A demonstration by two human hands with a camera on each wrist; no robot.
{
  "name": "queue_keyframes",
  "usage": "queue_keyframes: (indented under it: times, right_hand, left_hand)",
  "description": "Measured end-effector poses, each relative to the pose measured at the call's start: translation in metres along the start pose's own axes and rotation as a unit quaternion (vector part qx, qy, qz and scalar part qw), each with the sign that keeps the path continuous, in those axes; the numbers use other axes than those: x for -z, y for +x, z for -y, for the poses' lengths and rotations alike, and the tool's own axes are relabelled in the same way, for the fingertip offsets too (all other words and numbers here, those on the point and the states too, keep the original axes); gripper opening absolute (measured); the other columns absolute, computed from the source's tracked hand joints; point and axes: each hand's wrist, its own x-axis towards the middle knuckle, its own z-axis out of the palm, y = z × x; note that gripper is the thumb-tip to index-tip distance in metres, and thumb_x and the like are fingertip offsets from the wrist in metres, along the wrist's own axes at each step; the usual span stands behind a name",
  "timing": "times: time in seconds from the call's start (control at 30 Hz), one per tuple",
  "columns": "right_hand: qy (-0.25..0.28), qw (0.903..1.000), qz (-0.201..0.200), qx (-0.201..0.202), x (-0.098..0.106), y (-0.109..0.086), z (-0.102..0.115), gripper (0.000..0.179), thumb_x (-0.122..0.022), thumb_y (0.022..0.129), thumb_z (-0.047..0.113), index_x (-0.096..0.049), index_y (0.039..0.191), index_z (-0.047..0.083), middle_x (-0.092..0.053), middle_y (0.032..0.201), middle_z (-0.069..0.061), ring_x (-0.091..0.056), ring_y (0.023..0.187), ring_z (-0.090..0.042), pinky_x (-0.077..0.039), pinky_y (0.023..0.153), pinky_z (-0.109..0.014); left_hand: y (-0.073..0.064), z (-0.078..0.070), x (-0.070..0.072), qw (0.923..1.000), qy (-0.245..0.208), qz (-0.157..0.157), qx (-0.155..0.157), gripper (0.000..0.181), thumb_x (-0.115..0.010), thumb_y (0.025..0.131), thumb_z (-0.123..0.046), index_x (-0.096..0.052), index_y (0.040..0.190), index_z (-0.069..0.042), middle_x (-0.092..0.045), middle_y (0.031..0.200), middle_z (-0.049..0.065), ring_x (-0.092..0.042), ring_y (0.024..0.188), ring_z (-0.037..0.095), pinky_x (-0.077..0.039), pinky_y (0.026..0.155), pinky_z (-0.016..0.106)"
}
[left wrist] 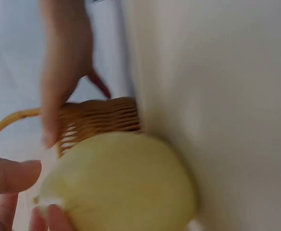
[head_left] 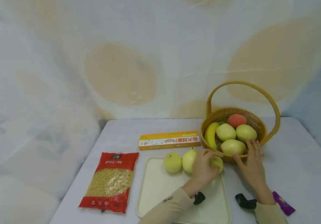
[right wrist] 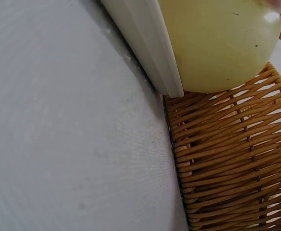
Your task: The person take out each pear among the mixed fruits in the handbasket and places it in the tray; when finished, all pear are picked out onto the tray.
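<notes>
My left hand (head_left: 206, 166) is over a yellow-green pear (head_left: 217, 163) at the tray's far right corner. In the left wrist view its fingertips are right at the pear's stem end, and the thumb stands apart from the fruit. Two more pears (head_left: 172, 162) are in a row to the left on the cream tray (head_left: 157, 193). My right hand (head_left: 251, 168) rests at the front rim of the wicker basket (head_left: 234, 158), fingers straight and thumb spread. Inside the basket lie a banana (head_left: 211, 135), several pale green fruits (head_left: 226, 132) and a reddish peach (head_left: 236, 120).
A yellow and white pasta box (head_left: 169, 140) lies behind the tray. To the left is a red bag of pasta (head_left: 110, 182). A small purple packet (head_left: 283, 203) lies by my right wrist. The basket's tall handle (head_left: 242, 82) arches upward, with a patterned cloth backdrop behind.
</notes>
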Motion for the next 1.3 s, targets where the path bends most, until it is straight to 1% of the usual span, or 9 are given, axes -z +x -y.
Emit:
queue_keyframes:
  times: [0.1,0.17,0.37,0.47,0.53,0.77,0.93,1.1,1.3]
  right_hand:
    - [-0.003,1.0000,0.002,-0.003,0.000,0.001,0.001,0.078,-0.055,0.097,0.040,-0.018,0.152,-0.002,-0.013,0.156,-0.029,-0.002,0.147,-0.043,-0.015,0.109,-0.071]
    - [-0.007,0.9999,0.005,-0.007,0.001,0.001,0.002,0.078,-0.055,0.097,0.039,-0.018,0.152,-0.001,-0.012,0.157,-0.027,-0.001,0.148,-0.042,-0.019,0.106,-0.073]
    - [-0.009,0.9997,0.016,-0.015,0.001,0.001,0.003,0.077,-0.054,0.098,0.038,-0.015,0.153,0.000,-0.010,0.158,-0.026,0.001,0.148,-0.042,-0.019,0.105,-0.075]
    - [-0.004,0.9997,0.017,-0.015,0.000,0.000,0.003,0.077,-0.054,0.098,0.037,-0.015,0.153,0.001,-0.010,0.158,-0.027,0.001,0.147,-0.042,-0.014,0.109,-0.072]
    - [-0.003,0.9998,0.014,-0.016,-0.001,-0.001,0.001,0.078,-0.055,0.098,0.037,-0.015,0.154,0.001,-0.010,0.158,-0.026,0.001,0.147,-0.042,-0.014,0.109,-0.072]
    - [-0.007,0.9996,0.015,-0.022,-0.002,-0.003,-0.001,0.080,-0.056,0.097,0.037,-0.012,0.154,0.003,-0.009,0.159,-0.025,0.001,0.147,-0.042,-0.019,0.104,-0.075]
    - [-0.012,0.9998,0.006,-0.015,-0.001,-0.004,-0.002,0.081,-0.058,0.096,0.036,-0.013,0.154,0.001,-0.012,0.158,-0.026,-0.002,0.147,-0.044,-0.020,0.104,-0.074]
    - [-0.006,1.0000,-0.003,0.002,-0.003,-0.004,-0.001,0.080,-0.059,0.096,0.035,-0.015,0.153,0.000,-0.014,0.156,-0.028,-0.004,0.146,-0.045,-0.016,0.108,-0.072]
    - [-0.013,0.9999,-0.005,0.001,-0.002,-0.002,-0.001,0.080,-0.058,0.096,0.038,-0.016,0.153,0.001,-0.015,0.157,-0.026,-0.004,0.147,-0.042,-0.017,0.109,-0.071]
  left_hand:
    - [0.013,-0.001,0.016,0.9948,-0.090,0.030,0.037,0.036,-0.078,0.075,-0.003,-0.071,0.108,-0.016,-0.066,0.108,0.005,-0.061,0.097,0.019,-0.047,0.077,0.015]
    - [0.025,-0.001,0.024,0.9840,-0.151,0.065,0.068,0.038,-0.078,0.079,-0.007,-0.069,0.114,-0.016,-0.065,0.113,0.006,-0.062,0.098,0.023,-0.048,0.074,0.015]
    - [0.070,0.000,0.033,0.9348,-0.260,0.197,0.140,0.046,-0.075,0.085,-0.017,-0.060,0.129,-0.019,-0.059,0.131,0.001,-0.059,0.110,0.015,-0.050,0.091,0.022]
    - [0.093,-0.001,0.030,0.9092,-0.300,0.236,0.165,0.046,-0.073,0.087,-0.019,-0.059,0.131,-0.020,-0.058,0.133,0.000,-0.059,0.106,0.008,-0.051,0.093,0.029]
    - [0.107,-0.002,0.026,0.8965,-0.317,0.250,0.183,0.046,-0.073,0.087,-0.021,-0.059,0.131,-0.023,-0.059,0.133,-0.001,-0.060,0.102,0.005,-0.053,0.091,0.034]
    - [0.134,-0.006,0.003,0.8813,-0.314,0.261,0.238,0.041,-0.073,0.087,-0.025,-0.062,0.126,-0.025,-0.062,0.128,-0.004,-0.060,0.102,0.008,-0.049,0.097,0.049]
    - [0.140,-0.005,-0.019,0.8800,-0.243,0.304,0.273,0.035,-0.070,0.087,-0.028,-0.065,0.121,-0.028,-0.062,0.124,-0.007,-0.059,0.108,0.017,-0.051,0.090,0.045]
    - [0.141,-0.009,-0.029,0.8764,-0.190,0.348,0.273,0.036,-0.070,0.087,-0.031,-0.065,0.122,-0.027,-0.058,0.131,-0.004,-0.060,0.108,0.018,-0.052,0.087,0.043]
    - [0.143,-0.010,-0.039,0.8693,-0.194,0.350,0.291,0.033,-0.070,0.086,-0.030,-0.068,0.119,-0.028,-0.052,0.141,-0.002,-0.053,0.123,0.028,-0.050,0.091,0.057]
